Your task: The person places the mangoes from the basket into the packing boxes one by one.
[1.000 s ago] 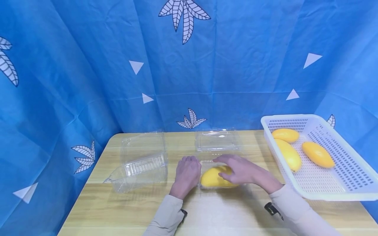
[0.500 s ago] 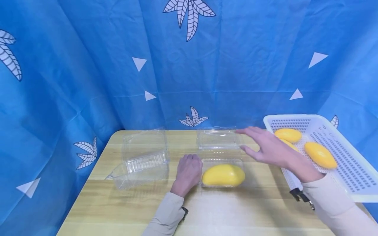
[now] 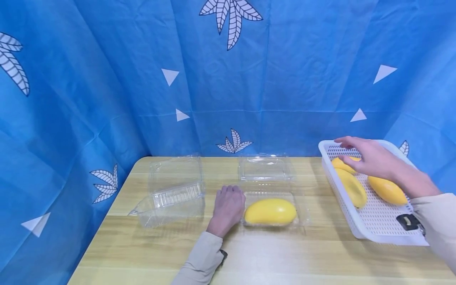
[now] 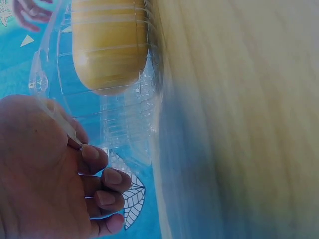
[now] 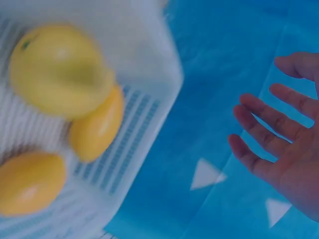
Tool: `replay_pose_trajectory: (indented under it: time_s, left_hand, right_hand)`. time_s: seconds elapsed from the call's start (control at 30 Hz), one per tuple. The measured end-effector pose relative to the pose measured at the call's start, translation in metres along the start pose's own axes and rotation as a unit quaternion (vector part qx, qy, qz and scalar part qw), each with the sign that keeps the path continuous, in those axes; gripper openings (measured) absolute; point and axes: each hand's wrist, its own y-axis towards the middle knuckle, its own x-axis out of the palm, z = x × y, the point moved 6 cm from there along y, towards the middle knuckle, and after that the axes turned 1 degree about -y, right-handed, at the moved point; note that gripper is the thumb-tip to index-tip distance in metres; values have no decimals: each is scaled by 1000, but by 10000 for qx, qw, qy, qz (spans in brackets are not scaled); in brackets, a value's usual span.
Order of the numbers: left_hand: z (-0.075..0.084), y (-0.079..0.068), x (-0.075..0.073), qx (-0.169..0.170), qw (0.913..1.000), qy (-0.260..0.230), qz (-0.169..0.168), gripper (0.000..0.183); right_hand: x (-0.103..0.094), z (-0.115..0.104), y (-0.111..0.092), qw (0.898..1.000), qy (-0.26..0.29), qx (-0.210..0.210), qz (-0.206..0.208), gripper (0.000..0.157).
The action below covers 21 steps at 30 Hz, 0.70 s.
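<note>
A yellow mango (image 3: 270, 211) lies in a clear plastic clamshell box (image 3: 268, 195), whose raised lid (image 3: 264, 169) stands open behind it. At the box's left end is my left hand (image 3: 228, 205); the left wrist view shows its thumb and forefinger pinching the plastic rim (image 4: 62, 122). My right hand (image 3: 379, 160) hovers over the white basket (image 3: 345, 209), fingers spread and nothing in them. Below that hand are three mangoes: a large yellow mango (image 5: 60, 69), an orange-yellow mango (image 5: 99, 127) beside it, and another orange mango (image 5: 32, 184) apart from them.
Left of my left hand, a second clear clamshell box (image 3: 174, 198) stands open on the wooden table (image 3: 270, 257). The blue patterned curtain (image 3: 228, 79) hangs right behind the table's back edge.
My right hand has let go of the mango in the box and moved right, over the basket. The left hand stays at the box's left end.
</note>
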Motion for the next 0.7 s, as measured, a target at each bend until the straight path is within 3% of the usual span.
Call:
replay_pose_trajectory:
  time_s: [0.17, 0.4, 0.7]
  left_hand:
    - [-1, 0, 1, 22, 9999, 131, -60, 29]
    - [0, 0, 4, 71, 9999, 97, -104, 29]
    - [0, 1, 1, 104, 9999, 106, -19, 29]
  right_hand:
    - [0, 34, -9, 9994, -168, 295, -92, 51]
    - [16, 77, -21, 9973, -276, 614, -281, 55]
    - [34, 125, -34, 9889, -198, 1206, -846, 75]
